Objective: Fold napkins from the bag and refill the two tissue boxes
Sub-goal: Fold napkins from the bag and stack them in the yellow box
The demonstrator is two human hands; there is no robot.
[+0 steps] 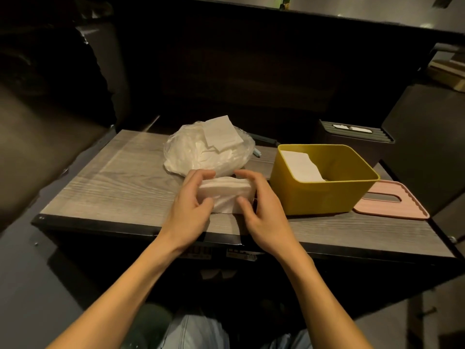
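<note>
Both hands clamped on one folded stack of napkins (pixel 225 197), left hand (pixel 192 205) at its left end, right hand (pixel 261 210) at its right end, fingers curled over the far edge and thumbs on the near face. Stack low over the bench (pixel 113 182), whether resting on it not to be told; long axis left to right across the body. Just right of the grip, the yellow tissue box (pixel 324 195), open-topped, a few white napkins lying against its left inner wall, much of it unfilled; right hand the nearer to it. Judged the coming move: a short carry rightward, over the near rim. Just behind the grip, touching or nearly so, the clear plastic bag (pixel 208 152) heaped with loose napkins. Beyond the yellow box, right, a pink slotted lid (pixel 392 202) flat on the bench. Farther back right, a dark tissue box (pixel 357 137), lid on, white showing through its slot.
</note>
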